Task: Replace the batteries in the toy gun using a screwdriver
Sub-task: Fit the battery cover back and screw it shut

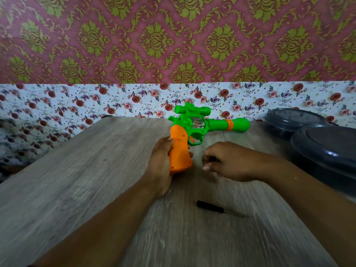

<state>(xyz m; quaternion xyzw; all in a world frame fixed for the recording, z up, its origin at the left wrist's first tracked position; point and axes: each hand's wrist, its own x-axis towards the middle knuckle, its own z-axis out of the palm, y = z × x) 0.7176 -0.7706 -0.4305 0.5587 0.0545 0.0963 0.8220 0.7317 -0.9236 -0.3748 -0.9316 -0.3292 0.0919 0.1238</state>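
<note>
A toy gun [200,126] with a green body, a green scope and an orange grip lies on the wooden table [96,170], barrel pointing right. My left hand [160,164] grips the orange grip from the left side. Just right of the grip, my right hand [227,162] hovers with its fingers curled in. A small dark spot shows between those fingers, and I cannot tell what it is. A black-handled screwdriver [217,208] lies on the table nearer to me, below my right hand and apart from both hands.
Two dark grey round lidded containers [325,149] stand at the table's right edge, close to my right forearm. A floral-papered wall runs behind the table's far edge, just past the gun.
</note>
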